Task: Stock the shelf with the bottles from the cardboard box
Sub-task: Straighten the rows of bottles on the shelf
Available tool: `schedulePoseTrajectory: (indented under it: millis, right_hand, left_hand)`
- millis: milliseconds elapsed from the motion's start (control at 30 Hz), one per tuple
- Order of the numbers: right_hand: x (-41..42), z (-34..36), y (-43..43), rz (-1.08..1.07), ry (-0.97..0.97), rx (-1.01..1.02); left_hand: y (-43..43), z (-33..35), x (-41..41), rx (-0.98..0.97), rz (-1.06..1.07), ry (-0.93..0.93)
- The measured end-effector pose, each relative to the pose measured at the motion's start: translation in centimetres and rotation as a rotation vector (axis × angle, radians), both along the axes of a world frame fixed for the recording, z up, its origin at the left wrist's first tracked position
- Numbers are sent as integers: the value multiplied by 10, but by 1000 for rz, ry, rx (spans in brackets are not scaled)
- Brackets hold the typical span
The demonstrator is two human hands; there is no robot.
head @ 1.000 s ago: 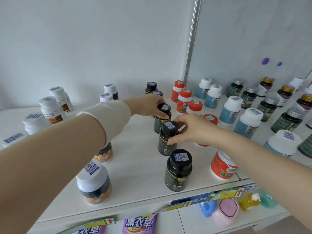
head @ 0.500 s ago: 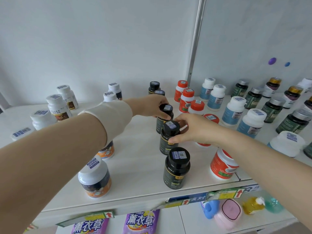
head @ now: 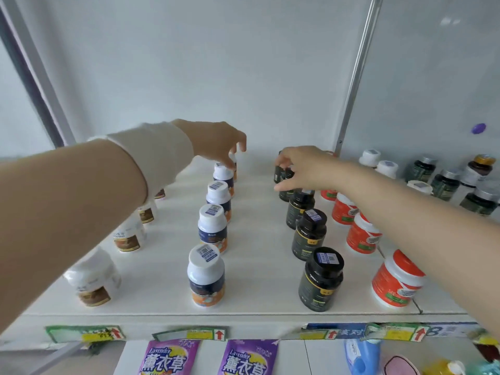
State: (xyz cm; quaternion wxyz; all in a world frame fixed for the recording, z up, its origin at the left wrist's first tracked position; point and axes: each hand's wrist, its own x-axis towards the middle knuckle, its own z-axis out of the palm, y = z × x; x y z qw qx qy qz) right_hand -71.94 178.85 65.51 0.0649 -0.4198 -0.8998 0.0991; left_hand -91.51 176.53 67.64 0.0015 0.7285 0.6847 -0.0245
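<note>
Shelf [head: 257,266]: white board carrying upright bottles in files that run front to back; no cardboard box is in view.
Brown-label file [head: 93,282]: white bottles at about 8 o'clock, partly hidden under the left forearm.
Left hand [head: 216,143]: at about 11 o'clock, fingers curled downward, tips pinched at the cap of the rearmost white-capped bottle [head: 232,165]; whether they bear on it firmly cannot be told.
White-capped file [head: 207,274]: blue-and-orange labels, barcode stickers on the caps, evenly spaced toward the back.
Black file [head: 320,280]: dark bottles with black caps, running toward 1 o'clock.
Right hand [head: 303,167]: fingers closed round the small black bottle [head: 280,173] at the rear of that file, thumb below, fingertips above.
Red-label file [head: 396,280]: white tubs, at 3 to 4 o'clock.
Handling, judged: rigid plastic, light, smooth-sided and somewhat slippery; tall and narrow, so easily tipped into neighbours.
Hold, judged: cap or shoulder from above, fingers kept clear of adjacent bottles.
</note>
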Motion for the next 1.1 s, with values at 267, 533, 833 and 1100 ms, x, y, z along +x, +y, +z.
schedulePoseTrajectory:
  millis: [267, 533, 833, 1100]
  right_hand:
    - [-68, -11, -18, 23, -269, 218]
    - [-64, -35, -41, -62, 38, -154]
    - [-76, -97, -63, -115, 563, -544]
    - [-79, -112, -58, -141, 700, -479]
  left_hand:
    - [-25, -16, -87, -99, 57, 325]
    - [-30, -51, -86, -61, -67, -247]
    - [-13, -80, -62, -79, -64, -484]
    - [-4, -85, -64, -59, -6, -658]
